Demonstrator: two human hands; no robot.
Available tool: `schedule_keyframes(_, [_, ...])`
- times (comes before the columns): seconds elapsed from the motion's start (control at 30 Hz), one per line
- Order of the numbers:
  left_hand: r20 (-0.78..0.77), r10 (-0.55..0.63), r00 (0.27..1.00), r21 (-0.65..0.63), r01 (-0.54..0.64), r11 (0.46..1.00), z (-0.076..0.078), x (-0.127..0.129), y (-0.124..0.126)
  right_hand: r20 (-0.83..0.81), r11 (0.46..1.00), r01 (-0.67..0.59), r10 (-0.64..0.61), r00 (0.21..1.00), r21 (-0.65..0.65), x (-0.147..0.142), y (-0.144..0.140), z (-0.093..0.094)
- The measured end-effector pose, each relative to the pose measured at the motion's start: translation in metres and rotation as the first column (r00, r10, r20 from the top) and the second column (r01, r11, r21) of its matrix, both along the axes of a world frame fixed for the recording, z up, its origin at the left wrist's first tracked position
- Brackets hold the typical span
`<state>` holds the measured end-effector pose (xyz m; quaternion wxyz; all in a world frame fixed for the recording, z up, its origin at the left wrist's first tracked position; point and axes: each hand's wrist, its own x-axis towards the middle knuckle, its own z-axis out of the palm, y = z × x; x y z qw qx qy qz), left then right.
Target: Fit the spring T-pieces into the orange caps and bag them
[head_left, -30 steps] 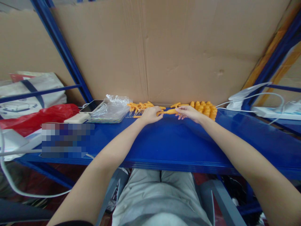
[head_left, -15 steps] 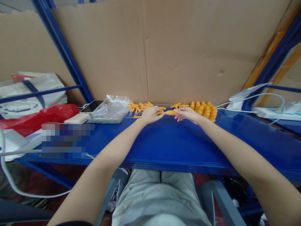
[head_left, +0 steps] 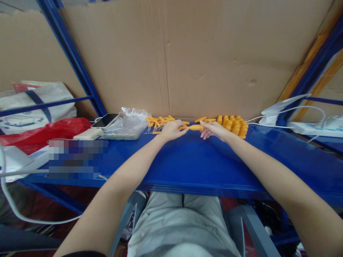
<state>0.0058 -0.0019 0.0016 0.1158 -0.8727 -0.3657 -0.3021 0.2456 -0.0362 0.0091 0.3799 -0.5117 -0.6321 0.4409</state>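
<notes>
My left hand (head_left: pixel 172 130) is closed on a small ribbed orange plastic part (head_left: pixel 183 127). Its tip meets the narrow end of an orange handle-shaped piece (head_left: pixel 195 127), which my right hand (head_left: pixel 213 130) pinches at the wide end, other fingers curled loosely below. The two pieces lie in line, just above the table; whether they are joined I cannot tell. Behind and left of my left hand is a loose pile of orange plastic parts (head_left: pixel 157 121), with small shiny metal pieces (head_left: pixel 150 130) beside it. Several thick orange pieces (head_left: pixel 232 124) stand in rows right of my right hand.
The blue table (head_left: pixel 171 167) backs onto a cardboard wall (head_left: pixel 193 60). At left are a clear plastic bag (head_left: pixel 127 126), a phone (head_left: pixel 105 120), a white box-like device (head_left: pixel 88 134), a red bag (head_left: pixel 56 128) and cables. A white cable (head_left: pixel 292 108) runs at right.
My right hand has slid slightly right along the handle-shaped piece, so more of it shows between my hands. My left hand has hardly moved.
</notes>
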Motion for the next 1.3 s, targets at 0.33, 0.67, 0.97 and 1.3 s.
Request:
schedule_keyframes(0.33, [0.018, 0.028, 0.999, 0.038, -0.029, 0.999, -0.003, 0.001, 0.003, -0.127, 0.99, -0.14, 0.142, 0.982, 0.025, 0.013, 0.004, -0.003])
schedule_keyframes(0.67, [0.023, -0.008, 1.0, 0.062, 0.007, 0.998, 0.0, 0.001, -0.001, -0.136, 0.988, -0.156, 0.157, 0.978, 0.018, 0.006, 0.001, 0.002])
schedule_keyframes(0.97, [0.01, 0.002, 1.0, 0.053, -0.003, 0.999, 0.0, 0.001, 0.0, -0.115, 0.998, -0.053, 0.055, 0.992, 0.02, 0.003, 0.001, 0.002])
schedule_keyframes(1.3, [0.011, 0.01, 1.0, 0.024, -0.01, 1.0, 0.001, 0.001, 0.002, -0.048, 0.979, -0.133, 0.142, 0.989, 0.153, 0.017, 0.009, -0.004])
